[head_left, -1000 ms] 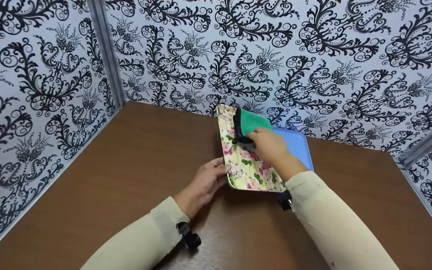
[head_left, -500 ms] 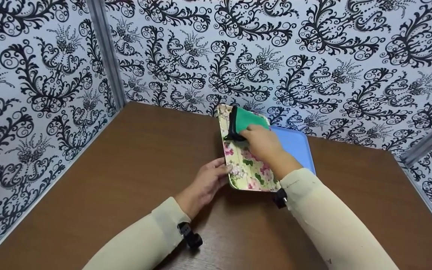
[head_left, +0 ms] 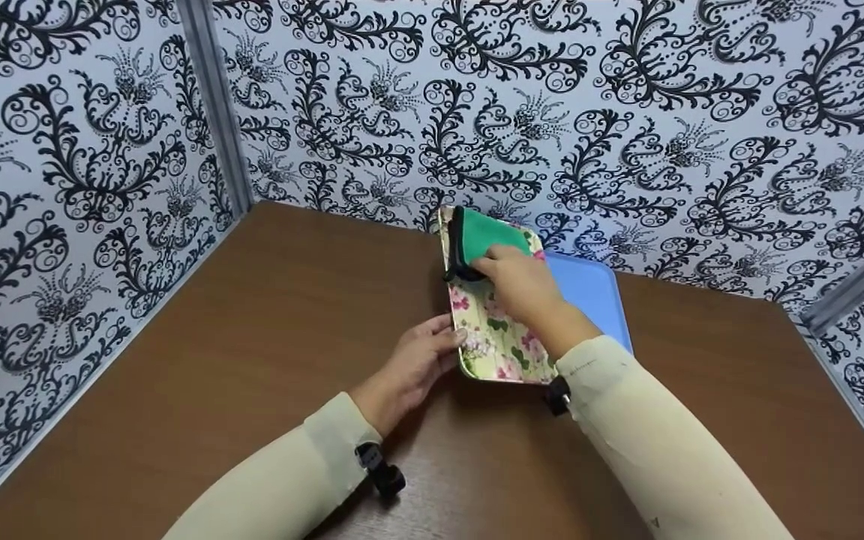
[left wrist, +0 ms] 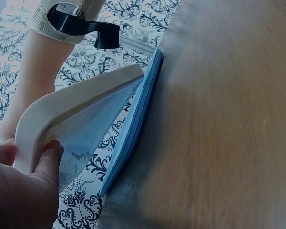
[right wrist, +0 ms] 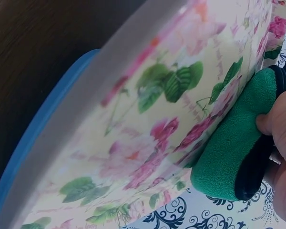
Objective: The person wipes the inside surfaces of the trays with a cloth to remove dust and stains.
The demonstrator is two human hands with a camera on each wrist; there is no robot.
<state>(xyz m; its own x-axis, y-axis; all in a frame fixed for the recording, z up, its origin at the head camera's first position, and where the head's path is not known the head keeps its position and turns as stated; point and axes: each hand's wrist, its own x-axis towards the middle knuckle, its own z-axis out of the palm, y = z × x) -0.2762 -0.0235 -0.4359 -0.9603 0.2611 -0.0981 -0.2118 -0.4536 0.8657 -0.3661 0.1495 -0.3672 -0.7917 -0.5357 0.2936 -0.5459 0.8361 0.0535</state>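
Note:
A floral tray (head_left: 496,337), cream with pink flowers and green leaves, is held tilted up by my left hand (head_left: 413,364). That hand grips its left edge near the lower corner; in the left wrist view the thumb (left wrist: 50,160) lies on the pale underside. My right hand (head_left: 526,289) pinches a folded green cloth (head_left: 488,236) with black edging against the tray's upper left face. In the right wrist view the green cloth (right wrist: 229,138) is bunched flat on the floral surface, fingers curled at its black edge.
A blue tray (head_left: 593,300) lies behind and to the right of the floral one on the brown table (head_left: 312,300). Walls with black scroll patterns (head_left: 372,112) stand along the back and sides. Black camera mounts (head_left: 381,471) sit on both wrists.
My right hand has slid the green cloth to the left and slightly up across the floral tray, to its left edge. The left hand keeps its hold, nearly still.

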